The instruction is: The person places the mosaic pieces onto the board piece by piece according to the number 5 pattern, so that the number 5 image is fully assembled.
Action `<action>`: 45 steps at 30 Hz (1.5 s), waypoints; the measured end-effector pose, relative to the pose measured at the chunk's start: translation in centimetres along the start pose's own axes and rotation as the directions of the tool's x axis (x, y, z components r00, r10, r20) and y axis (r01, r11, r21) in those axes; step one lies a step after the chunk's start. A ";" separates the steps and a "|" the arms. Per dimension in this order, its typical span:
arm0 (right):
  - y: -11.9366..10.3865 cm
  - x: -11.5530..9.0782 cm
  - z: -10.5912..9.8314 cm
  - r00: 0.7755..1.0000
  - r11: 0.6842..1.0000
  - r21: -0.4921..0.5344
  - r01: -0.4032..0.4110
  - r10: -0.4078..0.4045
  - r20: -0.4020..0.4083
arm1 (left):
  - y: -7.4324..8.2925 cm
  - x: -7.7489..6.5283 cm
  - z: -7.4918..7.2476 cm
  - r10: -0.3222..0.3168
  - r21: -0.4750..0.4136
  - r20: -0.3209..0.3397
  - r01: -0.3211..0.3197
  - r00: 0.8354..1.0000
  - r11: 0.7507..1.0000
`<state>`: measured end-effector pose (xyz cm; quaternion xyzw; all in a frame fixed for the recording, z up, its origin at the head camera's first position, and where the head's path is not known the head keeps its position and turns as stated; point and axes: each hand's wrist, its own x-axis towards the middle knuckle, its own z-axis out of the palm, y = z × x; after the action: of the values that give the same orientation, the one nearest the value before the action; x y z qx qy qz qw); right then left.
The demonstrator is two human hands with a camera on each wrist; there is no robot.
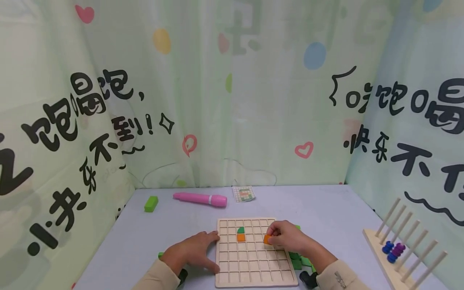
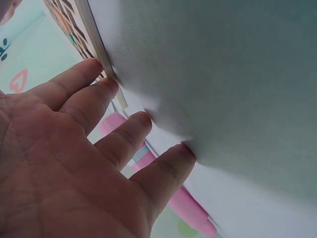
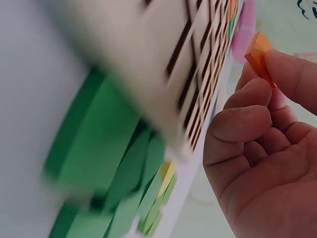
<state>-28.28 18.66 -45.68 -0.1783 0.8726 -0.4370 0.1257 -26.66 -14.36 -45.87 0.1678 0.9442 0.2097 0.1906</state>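
A wooden grid board [image 1: 250, 277] lies on the table, with an orange square tile [image 1: 241, 237] and a green quarter-round tile [image 1: 241, 230] in its upper left cells. My right hand [image 1: 290, 237] pinches another orange tile [image 3: 258, 52] between thumb and fingertips, over the board's right side; in the right wrist view this tile is held above the grid. My left hand [image 1: 193, 249] is spread at the board's left edge. In the left wrist view its straight fingers [image 2: 133, 134] reach down to the table, and some touch the board's side.
Several green tiles [image 3: 99, 134] lie under and beside the board's right edge. Behind the board are a pink marker-shaped stick [image 1: 201, 199] and a small patterned card [image 1: 243, 194]. A green block [image 1: 151, 204] lies back left. A wooden peg stand [image 1: 402, 257] with beads occupies the right.
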 end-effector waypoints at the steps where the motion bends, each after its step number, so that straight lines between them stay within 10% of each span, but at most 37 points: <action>1: -0.2 0.2 0.3 1.000 1.000 0.006 0.011 -0.011 0.008 | 0.0 0.0 0.0 0.003 -0.001 -0.001 -0.003 1.000 1.000; 20: -3.8 3.4 4.9 0.996 0.989 -0.132 0.069 -0.061 0.059 | -0.1 0.1 0.1 0.028 0.035 -0.014 -0.028 1.000 0.999; 45: -4.4 3.7 5.9 0.999 0.962 -0.272 0.033 -0.027 0.027 | -0.1 0.1 0.0 -0.003 0.016 -0.004 0.003 1.000 1.000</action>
<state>-28.52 10.47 -45.84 -0.2121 0.9202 -0.3125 0.1031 -26.72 -14.38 -45.96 0.1674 0.9465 0.2020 0.1876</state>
